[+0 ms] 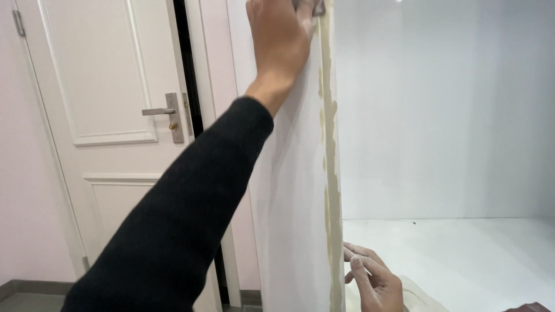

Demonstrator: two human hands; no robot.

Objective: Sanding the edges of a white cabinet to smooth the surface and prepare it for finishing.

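White panel edge (328, 173): left hand (280, 34) presses it, right hand (373, 280) open below.

Left hand's (280, 34) fingertips (and tool) beyond top edge

L hand (281, 36) is raised high at the top of a white panel (289, 190), pressing against its front edge strip (330, 173), which is smeared w/ yellowish-tan filler or glue. Something small is under the fingers at the frame top, can't tell what. Black sleeve (173, 231) runs down to the lower left. R hand (373, 280) is low, fingers spread, dusty white, just beside the strip's lower part, over the white cabinet floor (462, 254). Behind on the left: white panelled door (110, 115) w/ metal lever handle (162, 111), pink wall (23, 202).
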